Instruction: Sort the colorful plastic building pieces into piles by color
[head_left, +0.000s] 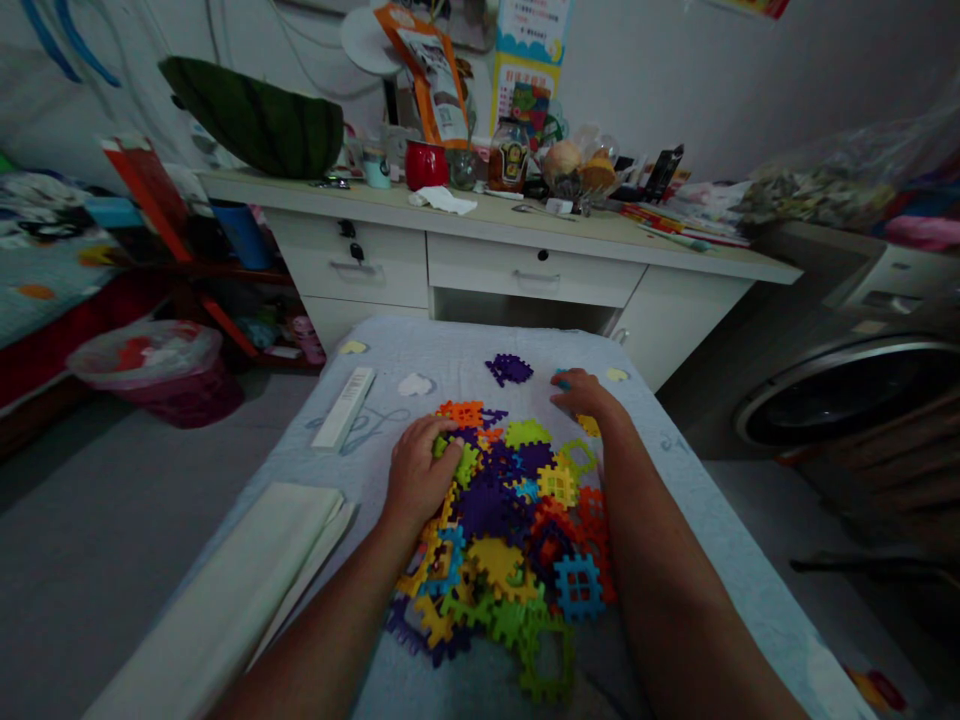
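Note:
A heap of colourful plastic interlocking pieces (491,505) with toothed edges lies in the middle of the cloth-covered table. At the heap's upper left, my left hand (421,470) has its thumb and fingers closed around a lime-green piece (466,462). Farther back on the right, my right hand (589,395) pinches a small blue piece (561,380), mostly hidden by the fingers. A yellow piece (589,426) rests below that wrist. Apart from the heap, a purple piece (511,369) lies near the table's far side.
On the table's left are a white narrow box (343,410) and folded white material (247,580). Behind stands a white desk (480,225) bearing a watermelon piece (262,120), a red pot (426,165) and jars. A washing machine (855,300) is right; a lined bin (161,375) left.

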